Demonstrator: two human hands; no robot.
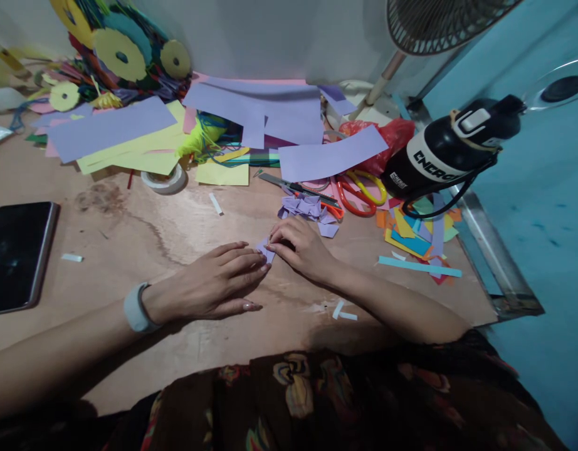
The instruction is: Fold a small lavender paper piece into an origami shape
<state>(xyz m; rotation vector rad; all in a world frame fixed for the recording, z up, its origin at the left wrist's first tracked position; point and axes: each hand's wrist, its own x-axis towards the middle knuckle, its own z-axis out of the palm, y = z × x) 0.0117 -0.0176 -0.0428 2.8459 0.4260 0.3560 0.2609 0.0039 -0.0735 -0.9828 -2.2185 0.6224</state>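
A small piece of purple paper point(266, 248) lies on the wooden table between my two hands. My left hand point(218, 279) rests flat with its fingers stretched out, their tips on the paper's left side. At the paper's right edge, my right hand point(301, 247) pinches with thumb and forefinger; part of the paper is hidden under the fingers. Just beyond my right hand sits a pile of folded purple paper pieces point(303, 208). A box cutter point(298, 189) with an orange end lies behind that pile, and scissors with red and yellow handles point(362, 193) are to its right.
Purple sheets point(289, 113) and yellow sheets point(143, 156) cover the back, near a tape roll point(164, 180). A black bottle point(451, 147) stands right, by paper scraps point(415, 232) and a fan point(449, 25). A phone point(21, 257) lies left. White strips point(215, 203) are scattered about.
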